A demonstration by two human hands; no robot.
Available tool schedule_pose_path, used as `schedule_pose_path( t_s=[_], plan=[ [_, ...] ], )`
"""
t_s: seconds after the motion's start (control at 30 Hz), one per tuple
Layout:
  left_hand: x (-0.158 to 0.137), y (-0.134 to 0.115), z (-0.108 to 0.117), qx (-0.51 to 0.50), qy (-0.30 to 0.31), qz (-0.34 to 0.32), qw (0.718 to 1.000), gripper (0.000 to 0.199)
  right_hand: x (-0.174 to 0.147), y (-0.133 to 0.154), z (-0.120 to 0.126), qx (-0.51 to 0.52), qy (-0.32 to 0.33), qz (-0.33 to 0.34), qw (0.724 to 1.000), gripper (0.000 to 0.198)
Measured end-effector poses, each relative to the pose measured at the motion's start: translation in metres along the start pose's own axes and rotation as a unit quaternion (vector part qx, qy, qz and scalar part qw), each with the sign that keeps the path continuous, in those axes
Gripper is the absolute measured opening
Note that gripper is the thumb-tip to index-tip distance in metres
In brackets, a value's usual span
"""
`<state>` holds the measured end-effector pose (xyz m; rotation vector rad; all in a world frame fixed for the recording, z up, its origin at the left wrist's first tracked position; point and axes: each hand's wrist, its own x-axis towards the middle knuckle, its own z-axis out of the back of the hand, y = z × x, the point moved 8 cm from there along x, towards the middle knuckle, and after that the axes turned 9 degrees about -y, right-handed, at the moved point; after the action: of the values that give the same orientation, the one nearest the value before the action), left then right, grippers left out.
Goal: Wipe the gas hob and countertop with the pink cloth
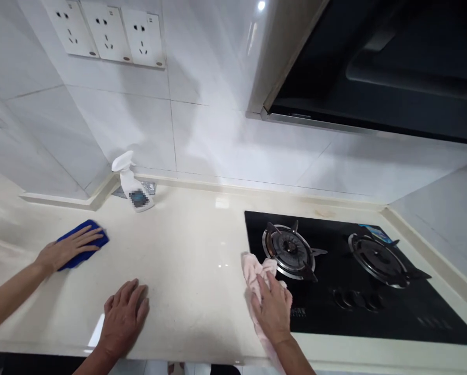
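My right hand [272,307] presses a crumpled pale pink cloth [252,271] against the left edge of the black gas hob [319,317]. The cloth bunches up near the left burner [290,250] and trails down to the counter's front edge. On the white counter [190,250], my left hand [124,315] rests palm down with slightly bent fingers and holds nothing. Farther left, another person's hand [75,245] lies flat on a folded blue cloth [77,259].
A white spray bottle [129,182] leans at the back wall corner, with a grey packet behind it. The right burner [377,260] has a raised pan support. A dark range hood [374,67] overhangs the hob. Wall sockets [108,34] are at upper left.
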<state>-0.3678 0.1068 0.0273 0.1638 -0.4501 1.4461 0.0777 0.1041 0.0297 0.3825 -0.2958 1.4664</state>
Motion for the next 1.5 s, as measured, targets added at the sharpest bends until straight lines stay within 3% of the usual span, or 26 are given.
schedule_pose_path(
  t_s=[0.2,0.33,0.43,0.53,0.7,0.8,0.87,0.97,1.07,1.17,1.27,1.37,1.5],
  plan=[
    [-0.003,0.001,-0.002,-0.002,0.000,-0.001,1.000,0.036,0.095,0.055,-0.041,0.047,0.022,0.084,0.995,0.045],
    [-0.003,0.001,0.001,0.002,0.013,0.009,1.000,0.035,0.173,0.069,-0.077,0.082,0.062,0.042,0.994,0.046],
    [-0.001,-0.002,0.005,-0.002,0.033,0.020,0.999,0.034,0.201,0.091,-0.090,0.099,0.081,-0.005,0.992,0.049],
    [0.000,-0.005,0.009,-0.011,0.040,0.029,0.999,0.034,0.181,0.138,-0.082,0.131,0.095,0.006,0.987,0.054],
    [-0.002,-0.002,0.011,-0.027,0.027,0.031,0.999,0.034,0.073,0.236,-0.036,0.248,0.155,0.134,0.947,0.056],
    [-0.004,0.003,0.014,-0.051,0.003,0.034,0.998,0.035,0.020,0.258,-0.013,0.351,0.181,0.165,0.904,0.052],
    [-0.006,-0.002,0.020,-0.064,-0.031,0.047,0.996,0.039,0.007,0.236,-0.005,0.404,0.171,0.134,0.889,0.048],
    [-0.006,-0.041,0.022,-0.072,-0.058,0.032,0.995,0.048,0.009,0.149,0.000,0.383,0.085,0.036,0.919,0.052],
    [-0.004,-0.102,0.003,-0.087,-0.006,-0.005,0.996,0.066,0.002,0.048,0.003,0.232,-0.004,-0.037,0.972,0.051],
    [-0.005,-0.144,-0.025,-0.120,0.065,-0.004,0.991,0.088,-0.017,-0.014,0.003,0.153,-0.041,-0.081,0.984,0.053],
    [-0.012,-0.160,-0.044,-0.142,0.107,-0.006,0.984,0.088,-0.034,-0.031,-0.004,0.129,-0.051,-0.079,0.987,0.057],
    [-0.020,-0.182,-0.053,-0.161,0.140,-0.057,0.975,0.082,-0.040,-0.031,-0.014,0.088,-0.065,-0.062,0.992,0.058],
    [-0.007,-0.250,-0.060,-0.214,0.180,-0.184,0.942,0.073,-0.041,-0.033,-0.021,0.062,-0.078,-0.045,0.994,0.055]
  ],
)
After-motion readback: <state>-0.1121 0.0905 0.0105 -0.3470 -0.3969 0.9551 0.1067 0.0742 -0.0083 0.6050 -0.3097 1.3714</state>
